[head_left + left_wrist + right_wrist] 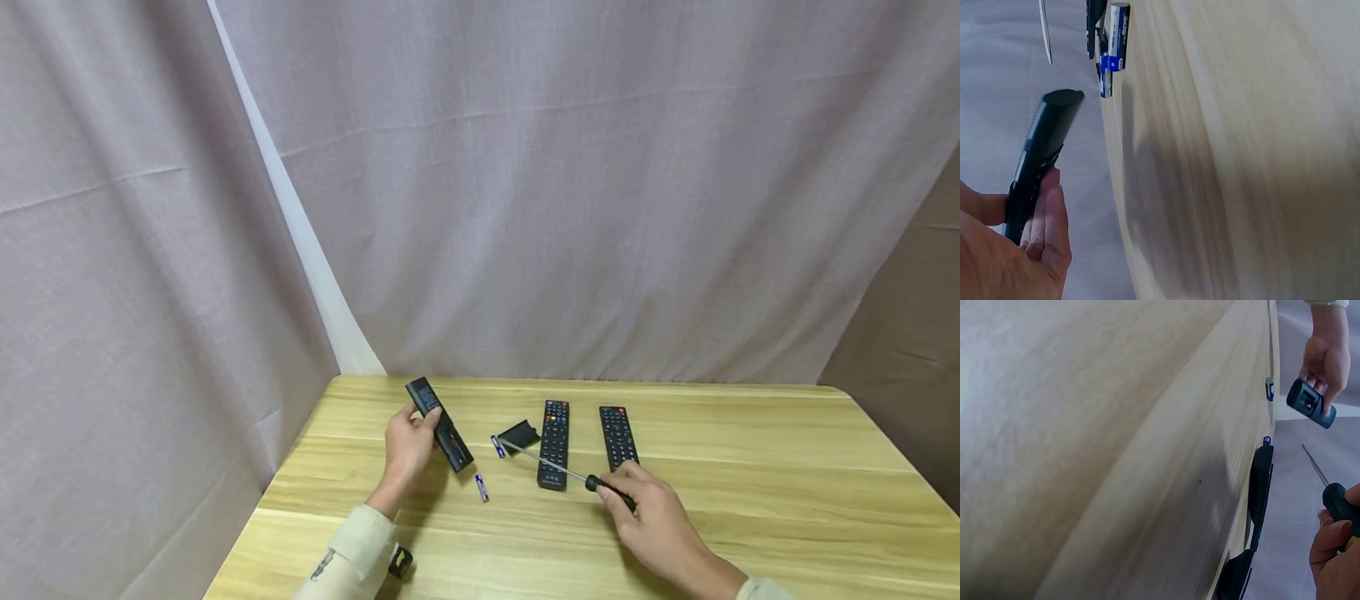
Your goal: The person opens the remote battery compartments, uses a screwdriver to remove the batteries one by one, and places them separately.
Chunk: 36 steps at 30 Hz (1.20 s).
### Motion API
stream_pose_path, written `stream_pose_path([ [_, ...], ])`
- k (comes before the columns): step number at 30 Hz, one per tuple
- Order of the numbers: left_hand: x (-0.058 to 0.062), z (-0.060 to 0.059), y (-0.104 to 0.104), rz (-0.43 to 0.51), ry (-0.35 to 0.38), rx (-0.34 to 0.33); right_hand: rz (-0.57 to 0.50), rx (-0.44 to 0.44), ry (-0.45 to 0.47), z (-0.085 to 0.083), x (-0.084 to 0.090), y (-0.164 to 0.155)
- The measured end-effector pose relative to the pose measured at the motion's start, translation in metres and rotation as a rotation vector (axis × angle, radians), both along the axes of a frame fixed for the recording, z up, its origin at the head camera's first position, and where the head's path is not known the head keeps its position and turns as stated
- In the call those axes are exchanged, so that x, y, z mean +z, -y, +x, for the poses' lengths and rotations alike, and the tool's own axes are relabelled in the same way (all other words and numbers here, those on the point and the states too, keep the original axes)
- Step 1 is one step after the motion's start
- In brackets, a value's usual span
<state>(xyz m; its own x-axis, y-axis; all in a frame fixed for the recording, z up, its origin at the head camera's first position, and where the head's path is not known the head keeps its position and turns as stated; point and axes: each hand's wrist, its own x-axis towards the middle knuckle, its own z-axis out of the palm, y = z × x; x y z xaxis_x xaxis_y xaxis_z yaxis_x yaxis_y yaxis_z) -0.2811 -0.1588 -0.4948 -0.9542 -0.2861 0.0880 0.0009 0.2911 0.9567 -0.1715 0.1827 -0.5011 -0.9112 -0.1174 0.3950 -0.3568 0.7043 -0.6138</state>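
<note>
My left hand (pixel 408 446) grips a black remote control (pixel 441 425) above the table, its back turned up and the battery bay uncovered. In my right hand (pixel 651 512) is a screwdriver (pixel 600 486) with a dark handle, its thin metal shaft pointing left over the table. One blue-and-silver battery (pixel 482 487) lies just below the held remote's lower end. A second battery (pixel 497 447) lies beside a black battery cover (pixel 520 436). In the left wrist view, the held remote (pixel 1044 140) sits between thumb and fingers.
A black remote with colored buttons (pixel 553 446) lies face up mid-table, under the screwdriver's shaft in the head view. Another remote (pixel 618 437) lies right of it, partly behind my right hand. A small black object with a yellow mark (pixel 401 562) is by my left sleeve. Curtains hang behind the table (pixel 787 467).
</note>
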Motion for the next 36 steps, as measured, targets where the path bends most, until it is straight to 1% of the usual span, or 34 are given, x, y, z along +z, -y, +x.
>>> stream_pose_path([
  [6,-0.004,-0.002,0.007,-0.004,0.034,-0.028,-0.007,-0.005,-0.057,0.0,-0.002,-0.002],
  [11,-0.008,-0.005,0.011,-0.013,0.074,-0.092,-0.004,-0.011,-0.052,0.0,-0.002,-0.007],
  [16,-0.012,-0.009,0.014,-0.032,0.119,-0.152,0.009,-0.036,-0.052,0.003,-0.003,-0.013],
  [21,-0.016,-0.015,0.015,-0.025,0.197,-0.206,0.013,-0.055,-0.08,0.004,-0.002,-0.019],
  [25,-0.019,-0.019,0.016,-0.02,0.244,-0.224,0.011,-0.057,-0.098,0.004,-0.001,-0.022],
  [29,-0.021,-0.023,0.015,-0.036,0.26,-0.234,0.013,-0.058,-0.098,0.004,0.0,-0.024],
  [33,-0.022,-0.026,0.012,-0.055,0.28,-0.244,0.008,-0.07,-0.071,0.005,0.002,-0.025],
  [36,-0.024,-0.027,0.009,-0.065,0.28,-0.249,0.007,-0.079,-0.062,0.005,0.003,-0.025],
])
